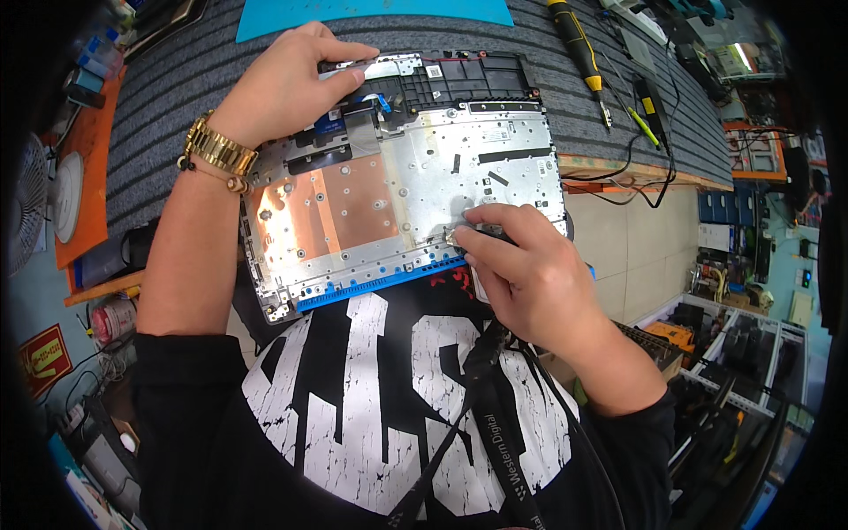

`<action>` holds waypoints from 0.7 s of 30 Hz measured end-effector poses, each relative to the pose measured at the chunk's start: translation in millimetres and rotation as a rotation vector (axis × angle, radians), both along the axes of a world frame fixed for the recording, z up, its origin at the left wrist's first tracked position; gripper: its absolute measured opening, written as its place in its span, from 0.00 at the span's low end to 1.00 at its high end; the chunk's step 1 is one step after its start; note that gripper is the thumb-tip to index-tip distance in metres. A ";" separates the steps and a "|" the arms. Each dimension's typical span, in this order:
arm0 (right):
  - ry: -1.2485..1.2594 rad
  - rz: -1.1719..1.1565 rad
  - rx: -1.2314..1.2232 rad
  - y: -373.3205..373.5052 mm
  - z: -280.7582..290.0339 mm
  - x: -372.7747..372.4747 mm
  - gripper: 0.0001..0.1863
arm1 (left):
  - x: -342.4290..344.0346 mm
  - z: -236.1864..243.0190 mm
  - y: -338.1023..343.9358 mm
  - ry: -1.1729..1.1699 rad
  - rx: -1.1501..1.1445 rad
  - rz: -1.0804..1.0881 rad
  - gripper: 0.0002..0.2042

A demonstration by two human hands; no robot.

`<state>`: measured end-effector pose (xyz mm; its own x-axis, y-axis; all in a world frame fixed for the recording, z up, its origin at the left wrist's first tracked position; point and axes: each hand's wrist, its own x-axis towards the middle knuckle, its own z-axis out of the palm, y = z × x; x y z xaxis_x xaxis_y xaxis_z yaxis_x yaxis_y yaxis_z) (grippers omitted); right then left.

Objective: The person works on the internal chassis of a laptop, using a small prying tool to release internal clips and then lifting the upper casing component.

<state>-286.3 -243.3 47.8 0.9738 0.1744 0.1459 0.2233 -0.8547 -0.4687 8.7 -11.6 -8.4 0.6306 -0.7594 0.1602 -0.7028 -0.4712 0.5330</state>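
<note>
An opened laptop chassis [477,168] rests partly on the bench, tilted toward my body, with bare silver metal, copper foil [353,199], a black plastic grid along the far edge and a blue strip [371,283] along the near edge. My left hand [287,88] grips the far left part of the chassis, fingers bent over it, a gold bracelet at the wrist. My right hand [521,265] is closed in a pinch at the lower middle of the metal plate, just above the blue strip; a small shiny piece shows at the fingertips, too small to name.
The ridged grey mat [177,88] carries a yellow-and-black tool [574,44], a thin green tool [643,125] and loose cables at the right, with a cyan mat [371,18] at the back. A fan [31,203] stands far left; shelving with gear [724,344] fills the lower right.
</note>
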 end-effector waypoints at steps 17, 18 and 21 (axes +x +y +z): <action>0.075 0.461 -0.362 -28.4 34.3 55.9 0.21 | 2.0 -7.0 1.4 -0.007 -0.040 0.013 0.19; 0.074 0.462 -0.392 -26.6 34.5 53.9 0.21 | 2.6 -7.3 1.4 -0.008 -0.038 0.014 0.19; -0.009 0.453 -0.447 -22.9 33.1 49.7 0.22 | 2.7 -7.9 0.9 -0.025 -0.040 0.008 0.19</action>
<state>-236.6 -266.1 80.8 0.7884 0.6145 -0.0289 0.6106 -0.7874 -0.0848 11.4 -10.7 -16.3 0.6319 -0.7470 0.2065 -0.7126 -0.4552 0.5338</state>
